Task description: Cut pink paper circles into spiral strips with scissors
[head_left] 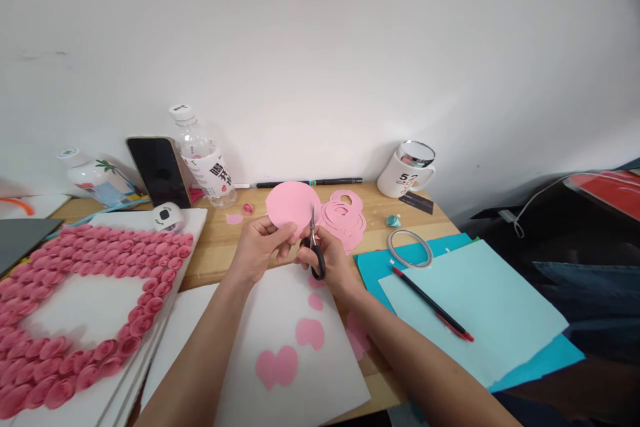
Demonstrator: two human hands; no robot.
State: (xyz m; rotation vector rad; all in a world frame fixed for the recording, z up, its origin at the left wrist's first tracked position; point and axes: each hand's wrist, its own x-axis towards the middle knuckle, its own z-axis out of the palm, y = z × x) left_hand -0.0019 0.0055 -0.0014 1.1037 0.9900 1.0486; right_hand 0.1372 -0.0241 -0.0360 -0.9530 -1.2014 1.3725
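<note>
Between the thumb and fingers of my left hand (263, 243) is a round piece of pink paper (291, 203), held up above the table. My right hand (330, 257) grips a pair of scissors (314, 240) with black handles, fingers closed around the loops. The blades point upward at the right edge of the paper disc. Behind my right hand lies a pile of pink paper rings and spirals (345, 217). Below both hands, a white board (250, 360) carries several pink paper scraps (277, 367).
Rolled pink paper flowers (140, 313) cover a board at left. A phone (159, 170), a water bottle (207, 163) and a mug (406, 170) stand near the wall. At right, a red-and-black pen (433, 303) and a tape roll (410, 249) rest on blue paper sheets (493, 307).
</note>
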